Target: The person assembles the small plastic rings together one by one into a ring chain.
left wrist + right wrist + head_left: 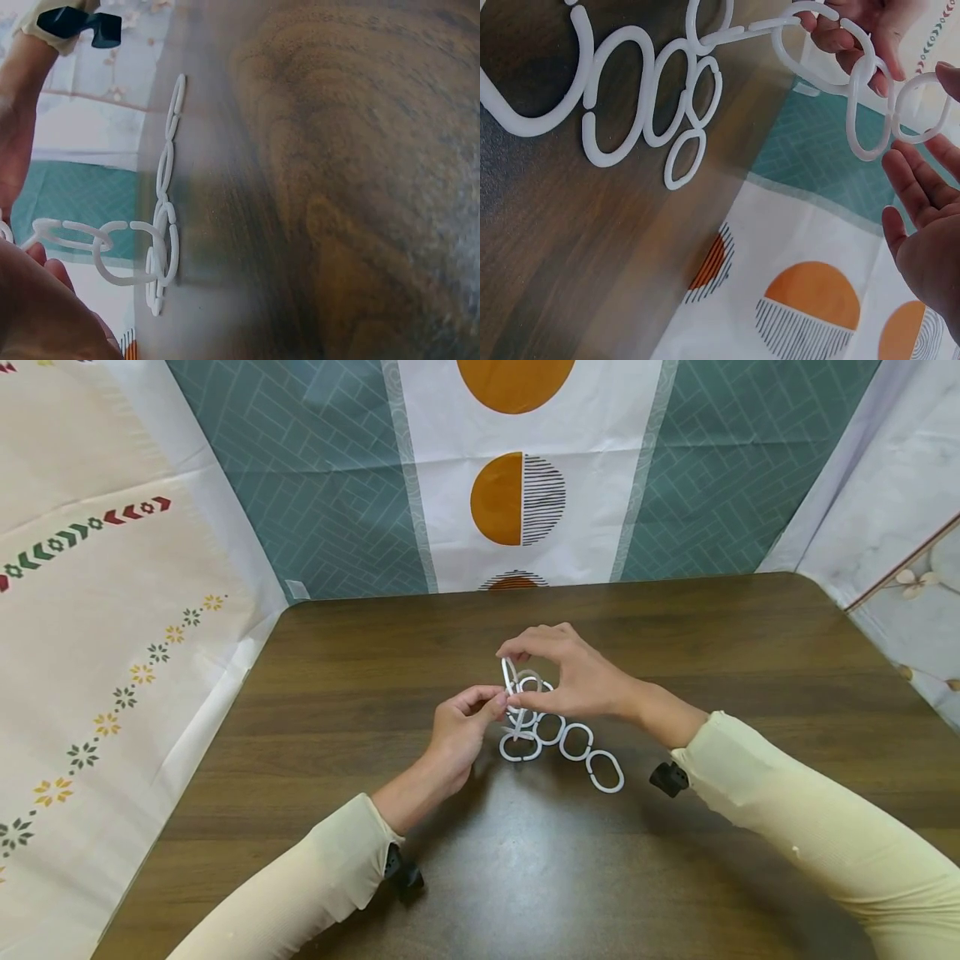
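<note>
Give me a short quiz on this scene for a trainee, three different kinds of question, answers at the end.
1. True or false: some of the white, oval, plastic-looking rings are raised off the dark brown, wood-grained tabletop.
2. Multiple choice: what is the person's bare left hand doing?
A) Lying flat on the tabletop
B) Pinching a ring
C) Balled into an empty fist
3. Short answer: which hand appears higher in the head view?

Key:
1. True
2. B
3. The bare right hand

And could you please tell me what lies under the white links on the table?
Brown tabletop shows through the white links; anything directly beneath their rims is covered.
</note>
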`<act>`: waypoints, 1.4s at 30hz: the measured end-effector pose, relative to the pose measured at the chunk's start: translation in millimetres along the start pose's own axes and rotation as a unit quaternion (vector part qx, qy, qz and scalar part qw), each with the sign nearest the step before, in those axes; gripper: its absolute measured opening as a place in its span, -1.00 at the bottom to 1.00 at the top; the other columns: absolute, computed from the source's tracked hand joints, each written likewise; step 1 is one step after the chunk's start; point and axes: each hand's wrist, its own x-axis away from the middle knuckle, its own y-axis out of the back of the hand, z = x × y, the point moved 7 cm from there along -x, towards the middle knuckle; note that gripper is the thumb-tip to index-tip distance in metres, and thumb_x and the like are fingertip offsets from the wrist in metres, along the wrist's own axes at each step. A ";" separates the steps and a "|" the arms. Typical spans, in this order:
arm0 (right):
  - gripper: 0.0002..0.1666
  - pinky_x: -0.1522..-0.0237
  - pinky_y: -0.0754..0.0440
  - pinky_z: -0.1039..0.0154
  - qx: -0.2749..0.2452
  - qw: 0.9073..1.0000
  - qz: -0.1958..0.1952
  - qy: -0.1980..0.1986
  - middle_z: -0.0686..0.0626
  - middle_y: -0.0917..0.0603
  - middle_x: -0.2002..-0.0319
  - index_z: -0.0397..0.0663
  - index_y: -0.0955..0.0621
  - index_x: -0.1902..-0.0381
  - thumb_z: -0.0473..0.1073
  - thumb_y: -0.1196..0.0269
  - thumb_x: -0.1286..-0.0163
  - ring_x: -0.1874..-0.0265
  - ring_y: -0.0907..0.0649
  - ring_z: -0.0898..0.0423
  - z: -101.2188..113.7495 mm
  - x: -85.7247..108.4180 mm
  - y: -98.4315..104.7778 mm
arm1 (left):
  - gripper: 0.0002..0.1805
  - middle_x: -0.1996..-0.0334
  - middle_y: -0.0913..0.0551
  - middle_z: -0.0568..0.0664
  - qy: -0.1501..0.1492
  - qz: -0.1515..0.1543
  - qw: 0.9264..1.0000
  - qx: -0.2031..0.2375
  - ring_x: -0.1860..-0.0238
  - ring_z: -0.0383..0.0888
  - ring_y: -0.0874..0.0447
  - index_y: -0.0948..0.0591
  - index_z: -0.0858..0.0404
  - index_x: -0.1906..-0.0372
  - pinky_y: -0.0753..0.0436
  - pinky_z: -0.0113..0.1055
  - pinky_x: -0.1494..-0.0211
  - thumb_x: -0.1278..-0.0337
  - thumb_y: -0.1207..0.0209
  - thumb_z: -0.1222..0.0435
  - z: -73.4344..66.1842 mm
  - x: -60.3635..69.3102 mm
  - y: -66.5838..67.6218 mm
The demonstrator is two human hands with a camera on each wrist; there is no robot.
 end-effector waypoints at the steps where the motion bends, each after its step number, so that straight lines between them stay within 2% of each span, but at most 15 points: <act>1: -0.40 -0.01 -0.25 0.06 0.001 1.000 -0.001 0.001 0.11 -0.65 0.09 -0.05 -0.60 -0.05 -0.06 -0.50 -0.03 0.10 -0.57 0.08 0.4 0.2 0.1 | -0.83 0.44 -0.65 -0.03 -0.001 0.002 1.000 -0.001 0.28 -0.05 -0.59 -0.68 0.42 0.19 -0.51 -0.13 -0.02 -0.21 -0.23 0.38 0.6 -0.1 -0.2; 7: -0.41 0.00 -0.25 0.06 0.001 1.000 -0.006 0.011 0.11 -0.66 0.11 -0.05 -0.60 -0.04 -0.08 -0.50 -0.03 0.11 -0.56 0.10 3.2 0.5 2.4 | -0.82 0.42 -0.69 -0.08 0.003 0.008 1.000 0.000 0.22 0.00 -0.59 -0.68 0.43 0.17 -0.51 -0.14 -0.04 -0.22 -0.22 0.37 0.7 0.2 -2.0; 11: -0.46 0.02 -0.25 0.06 0.001 1.000 0.013 -0.003 0.11 -0.66 0.16 -0.04 -0.61 -0.02 -0.08 -0.48 -0.05 0.14 -0.56 0.11 0.9 2.5 0.6 | -0.81 0.41 -0.66 -0.05 0.004 0.005 1.000 -0.008 0.23 -0.03 -0.58 -0.68 0.42 0.16 -0.50 -0.14 -0.04 -0.22 -0.22 0.37 -0.3 -0.1 -2.0; 16: -0.47 0.01 -0.23 0.06 0.020 0.999 0.027 -0.017 0.10 -0.64 0.19 -0.04 -0.61 -0.01 -0.09 -0.46 -0.05 0.15 -0.55 0.11 -2.6 5.0 1.1 | -0.79 0.34 -0.68 -0.05 0.001 0.003 1.000 -0.007 0.23 -0.07 -0.60 -0.67 0.42 0.13 -0.47 -0.04 -0.11 -0.23 -0.21 0.36 -3.5 -0.6 -0.2; 22: -0.47 0.03 -0.22 0.04 0.064 0.998 0.003 0.009 0.11 -0.61 0.21 -0.04 -0.61 0.00 -0.11 -0.45 -0.01 0.20 -0.52 0.15 0.9 2.7 9.6 | -0.77 0.20 -0.72 0.07 0.016 0.007 1.000 -0.010 0.07 -0.02 -0.60 -0.68 0.38 0.10 -0.43 -0.19 -0.12 -0.24 -0.21 0.31 -0.9 1.0 3.1; 26: -0.47 0.00 -0.22 0.02 0.075 0.997 0.001 0.025 0.08 -0.61 0.18 -0.06 -0.62 0.01 -0.10 -0.44 -0.01 0.19 -0.50 0.16 3.6 1.5 9.4 | -0.72 0.13 -0.72 0.14 0.004 0.011 1.000 0.014 0.00 -0.01 -0.60 -0.67 0.38 0.05 -0.42 -0.24 -0.14 -0.26 -0.20 0.27 -3.5 -0.3 3.6; 30: -0.47 0.01 -0.23 0.01 0.089 0.995 0.001 0.039 0.05 -0.62 0.14 -0.08 -0.64 0.02 -0.07 -0.43 -0.01 0.13 -0.51 0.11 5.2 2.7 5.3 | -0.70 0.24 -0.73 0.11 -0.010 0.013 0.999 0.040 0.03 0.05 -0.60 -0.66 0.41 0.06 -0.44 -0.17 -0.17 -0.25 -0.21 0.26 -7.7 -2.6 3.1; 33: -0.48 0.03 -0.24 0.01 0.102 0.993 0.001 0.052 0.04 -0.61 0.15 -0.08 -0.65 0.02 -0.06 -0.42 -0.02 0.13 -0.50 0.10 5.6 3.7 0.8 | -0.71 0.36 -0.71 -0.02 -0.016 0.018 0.998 0.053 0.10 0.06 -0.60 -0.66 0.43 0.09 -0.45 -0.12 -0.17 -0.24 -0.22 0.27 -10.5 -3.3 1.6; 36: -0.49 0.04 -0.24 0.00 0.113 0.991 0.004 0.067 0.03 -0.59 0.17 -0.07 -0.65 0.02 -0.06 -0.41 -0.03 0.14 -0.50 0.09 7.4 4.5 -3.8 | -0.74 0.41 -0.66 -0.11 -0.014 0.020 0.998 0.050 0.19 -0.05 -0.59 -0.67 0.43 0.14 -0.45 -0.09 -0.14 -0.20 -0.25 0.28 -11.6 -3.3 0.4; 40: -0.50 0.01 -0.24 -0.03 0.126 0.989 0.010 0.077 0.04 -0.58 0.17 -0.06 -0.64 0.01 -0.06 -0.41 -0.06 0.13 -0.50 0.09 11.1 5.2 -7.5 | -0.78 0.43 -0.64 -0.14 -0.008 0.015 1.000 0.026 0.27 -0.21 -0.55 -0.68 0.39 0.19 -0.45 -0.16 -0.06 -0.15 -0.29 0.30 -10.8 -3.2 0.4; 42: -0.46 -0.01 -0.24 -0.03 0.136 0.988 0.011 0.075 0.04 -0.59 0.15 -0.06 -0.64 -0.02 -0.03 -0.45 -0.06 0.12 -0.50 0.08 11.4 5.5 -7.3 | -0.78 0.42 -0.65 -0.13 -0.010 0.011 1.000 0.019 0.26 -0.19 -0.56 -0.68 0.40 0.18 -0.47 -0.22 -0.02 -0.14 -0.30 0.32 -10.7 -2.9 1.3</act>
